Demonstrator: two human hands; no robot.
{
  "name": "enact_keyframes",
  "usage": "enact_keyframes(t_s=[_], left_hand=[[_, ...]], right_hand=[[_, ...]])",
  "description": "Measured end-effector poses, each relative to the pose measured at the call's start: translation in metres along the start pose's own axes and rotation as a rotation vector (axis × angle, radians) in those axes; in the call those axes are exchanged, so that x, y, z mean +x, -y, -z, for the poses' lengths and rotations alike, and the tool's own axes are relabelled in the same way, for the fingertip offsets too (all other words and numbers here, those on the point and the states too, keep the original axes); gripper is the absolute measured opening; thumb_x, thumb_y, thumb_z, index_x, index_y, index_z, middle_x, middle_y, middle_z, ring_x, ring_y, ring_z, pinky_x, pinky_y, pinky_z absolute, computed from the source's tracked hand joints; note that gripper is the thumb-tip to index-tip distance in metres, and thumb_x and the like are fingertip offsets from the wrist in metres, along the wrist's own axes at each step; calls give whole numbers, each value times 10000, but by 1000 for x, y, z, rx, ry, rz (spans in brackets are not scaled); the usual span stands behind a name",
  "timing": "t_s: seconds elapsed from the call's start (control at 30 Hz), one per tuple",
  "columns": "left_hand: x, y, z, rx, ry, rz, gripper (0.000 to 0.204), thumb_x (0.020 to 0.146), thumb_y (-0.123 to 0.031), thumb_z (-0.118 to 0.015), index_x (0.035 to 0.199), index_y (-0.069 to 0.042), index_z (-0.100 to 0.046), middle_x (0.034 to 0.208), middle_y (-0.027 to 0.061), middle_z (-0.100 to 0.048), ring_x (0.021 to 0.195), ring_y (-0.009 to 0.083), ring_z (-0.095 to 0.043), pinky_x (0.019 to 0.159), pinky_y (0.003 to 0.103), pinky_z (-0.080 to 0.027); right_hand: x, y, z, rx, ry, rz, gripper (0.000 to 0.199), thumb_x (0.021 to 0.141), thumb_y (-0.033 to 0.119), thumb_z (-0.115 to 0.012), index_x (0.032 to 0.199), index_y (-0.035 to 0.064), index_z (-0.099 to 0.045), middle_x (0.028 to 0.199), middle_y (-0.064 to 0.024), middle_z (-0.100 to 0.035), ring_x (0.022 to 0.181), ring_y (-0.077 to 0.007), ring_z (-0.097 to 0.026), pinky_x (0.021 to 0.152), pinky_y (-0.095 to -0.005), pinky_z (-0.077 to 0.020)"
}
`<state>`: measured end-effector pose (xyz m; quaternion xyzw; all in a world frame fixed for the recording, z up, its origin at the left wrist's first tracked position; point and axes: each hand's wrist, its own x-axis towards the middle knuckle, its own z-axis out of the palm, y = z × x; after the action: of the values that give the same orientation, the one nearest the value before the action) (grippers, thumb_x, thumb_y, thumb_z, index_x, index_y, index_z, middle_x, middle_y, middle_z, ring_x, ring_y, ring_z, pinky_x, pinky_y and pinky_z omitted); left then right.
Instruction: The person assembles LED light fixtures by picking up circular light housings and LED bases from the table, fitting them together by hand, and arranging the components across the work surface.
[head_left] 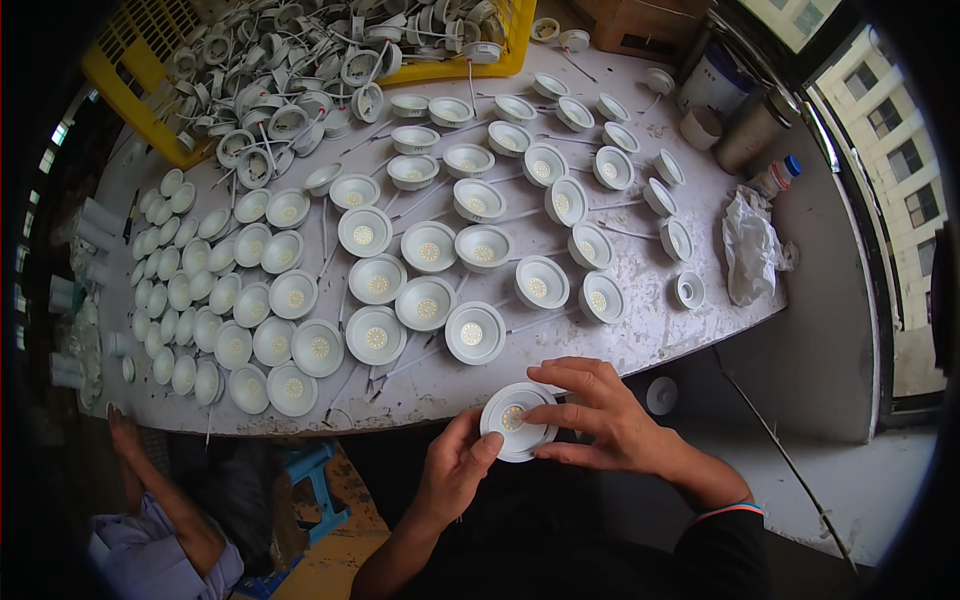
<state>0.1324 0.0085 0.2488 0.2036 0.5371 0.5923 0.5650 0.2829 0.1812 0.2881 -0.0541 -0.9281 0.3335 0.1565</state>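
Downlight in hand: a round white recessed downlight (514, 440) is held just off the near edge of the table (660, 318), between the two hands, with its open face turned up.
Left hand: the rim is grasped at its left side by the left hand (455, 470), the thumb laid over the face; the fingers beneath are hidden.
Right hand: the fingers of the right hand (615, 425) are spread over the right side of the face, and one fingertip is set at or just above the yellow LED cluster (511, 417); whether the rim is also pinched by this hand cannot be told.
Axis: no long axis is given by the round rim; the cup is opened upward, and its centre is reached from the right, the right fingertip being nearer to it than the left thumb.
Nearest downlight on the table: a similar downlight (476, 333) is placed beyond the held one, slightly to the left, well apart from the fingers.
Yellow crate: wired white housings (290, 120) are heaped in and beside the yellow crate (515, 40) at the far side.
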Motion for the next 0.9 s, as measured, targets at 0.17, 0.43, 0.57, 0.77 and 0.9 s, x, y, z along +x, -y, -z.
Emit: enact_keyframes(t_s=[0.17, 0.43, 0.57, 0.77, 0.9], left_hand=[[-2, -4, -4, -2, -59, -77, 393, 955, -314, -583, 1162, 18, -539, 773, -22, -526, 628, 25, -434, 535, 195, -357], [-2, -5, -1, 64, -44, -46, 393, 964, -299, -571, 1180, 26, -522, 915, 38, -592, 738, 59, -521, 638, 207, -430], [0, 2, -6, 57, -87, -150, 425, 954, -286, -598, 1207, 39, -494, 1074, 97, -599, 936, 113, -575, 805, 258, -475], [4, 8, -9, 128, -142, -281, 443, 940, -265, -626, 1218, 46, -476, 1119, 108, -592, 1037, 136, -557, 899, 284, -450], [5, 6, -5, 73, -159, -283, 425, 942, -240, -621, 1217, 47, -470, 1118, 107, -590, 1031, 137, -555, 889, 283, -452]], right_hand=[[-3, 3, -3, 51, -12, -46, 428, 736, 221, -793, 1137, 147, -664, 1354, -144, -485, 1194, -322, -486, 943, -412, -433], [1, 8, -6, 161, -111, -160, 432, 744, 199, -777, 1153, 134, -650, 1370, -145, -468, 1198, -300, -487, 906, -413, -436], [5, 14, -10, -150, -5, 19, 430, 717, 217, -792, 1111, 111, -658, 1398, -97, -462, 1238, -287, -458, 896, -410, -413], [5, 9, -15, -31, 1, -18, 325, 710, 168, -793, 995, 94, -656, 1388, -94, -470, 1247, -299, -447, 905, -412, -407], [2, -1, -16, 174, -155, -36, 221, 741, 73, -758, 922, 62, -632, 1234, -116, -579, 1132, -291, -546, 874, -378, -453]])
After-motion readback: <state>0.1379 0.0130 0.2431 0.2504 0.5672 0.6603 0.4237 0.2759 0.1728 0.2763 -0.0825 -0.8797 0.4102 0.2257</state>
